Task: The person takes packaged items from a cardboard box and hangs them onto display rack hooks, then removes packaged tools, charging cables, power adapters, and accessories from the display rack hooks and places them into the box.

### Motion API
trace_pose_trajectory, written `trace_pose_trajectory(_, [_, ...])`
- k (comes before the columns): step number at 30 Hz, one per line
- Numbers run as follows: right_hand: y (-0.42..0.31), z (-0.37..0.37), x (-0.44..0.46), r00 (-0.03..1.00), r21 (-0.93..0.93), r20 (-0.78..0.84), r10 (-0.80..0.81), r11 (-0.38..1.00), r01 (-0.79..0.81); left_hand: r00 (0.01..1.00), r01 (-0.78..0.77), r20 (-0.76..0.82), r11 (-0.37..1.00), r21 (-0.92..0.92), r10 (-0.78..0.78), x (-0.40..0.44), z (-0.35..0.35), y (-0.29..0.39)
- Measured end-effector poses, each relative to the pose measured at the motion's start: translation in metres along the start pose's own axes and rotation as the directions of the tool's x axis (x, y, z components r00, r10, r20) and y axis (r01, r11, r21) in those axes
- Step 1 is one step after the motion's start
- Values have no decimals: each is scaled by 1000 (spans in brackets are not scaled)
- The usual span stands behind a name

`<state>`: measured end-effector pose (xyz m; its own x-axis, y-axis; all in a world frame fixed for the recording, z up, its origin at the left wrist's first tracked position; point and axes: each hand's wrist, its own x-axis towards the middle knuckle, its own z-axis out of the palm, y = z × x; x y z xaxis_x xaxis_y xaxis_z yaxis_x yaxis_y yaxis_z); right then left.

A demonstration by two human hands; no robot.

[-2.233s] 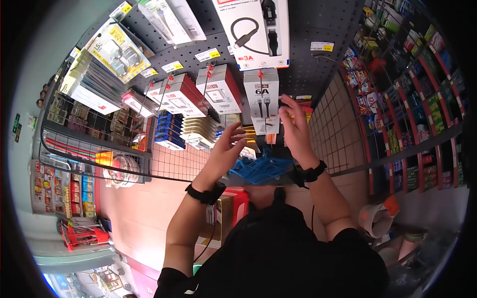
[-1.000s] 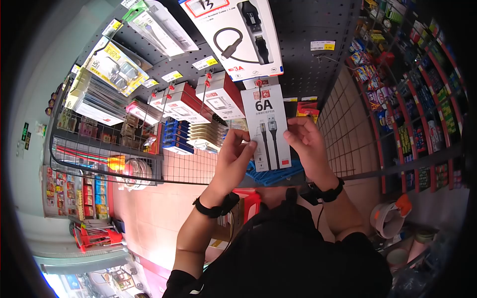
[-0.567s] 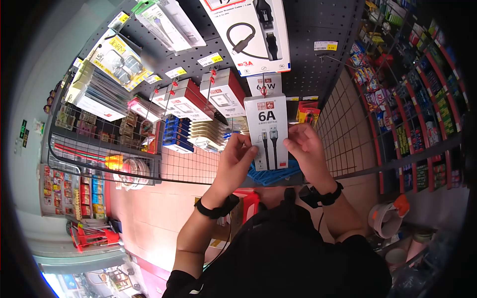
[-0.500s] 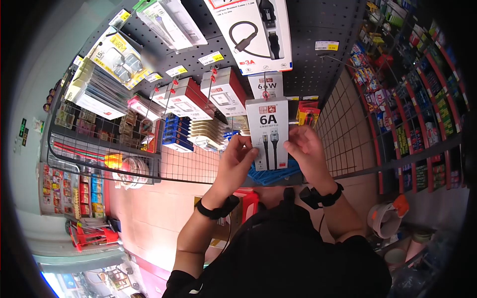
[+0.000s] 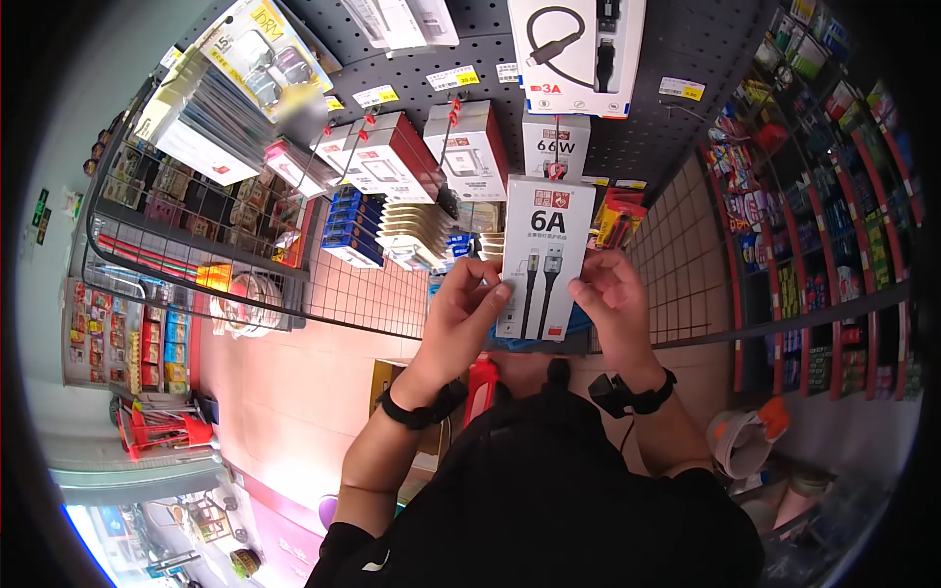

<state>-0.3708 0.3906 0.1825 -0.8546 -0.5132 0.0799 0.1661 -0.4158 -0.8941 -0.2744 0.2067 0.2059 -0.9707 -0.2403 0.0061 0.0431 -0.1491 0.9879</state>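
Observation:
A white charging cable box [image 5: 545, 220] marked 6A stands upright in front of me, its printed face showing two black cables. My left hand [image 5: 469, 309] grips its lower left side with thumb and bent fingers. On the opposite edge, my right hand [image 5: 613, 299] pinches the box in the same way. Just behind its top is a hook with a red clip [image 5: 555, 171]; whether the box still hangs on that hook I cannot tell. A 66W box [image 5: 556, 142] hangs behind, and a larger 3A cable box [image 5: 576, 93] is above.
Boxed goods [image 5: 465, 147] and blister packs [image 5: 260, 59] hang from a dark pegboard [image 5: 676, 49] with price tags. Wire mesh [image 5: 676, 245] flanks the display. Shelves of packets [image 5: 833, 196] line the right. A white bucket [image 5: 740, 441] and a red stool [image 5: 162, 426] stand lower down.
My view has shifted, so the display sits higher and further right in the frame. The 6A box looks slightly larger and tilts a little; both hands keep their hold.

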Motion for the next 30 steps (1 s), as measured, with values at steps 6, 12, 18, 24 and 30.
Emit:
trace_pose_trajectory(6, [0, 13, -7, 998, -63, 12, -62, 996, 63, 999, -35, -33, 999, -38, 34, -14, -4, 9])
trace_pose_trajectory(12, [12, 24, -10, 997, -49, 72, 4, 999, 0, 995, 6, -101, 998, -61, -12, -34, -19, 6])
trace_pose_trajectory(18, [32, 47, -16, 986, -52, 104, 134, 990, -129, 985, 58, -155, 995, -78, -70, -63, -46, -9])
trace_pose_trajectory(24, [63, 67, -22, 941, -91, 192, 277, 960, -264, 959, 119, -233, 975, -186, -161, -101, -73, -27])
trace_pose_trajectory(30, [91, 102, -31, 878, -136, 259, 402, 915, -379, 935, 115, -305, 970, -212, -178, -140, -103, -42])
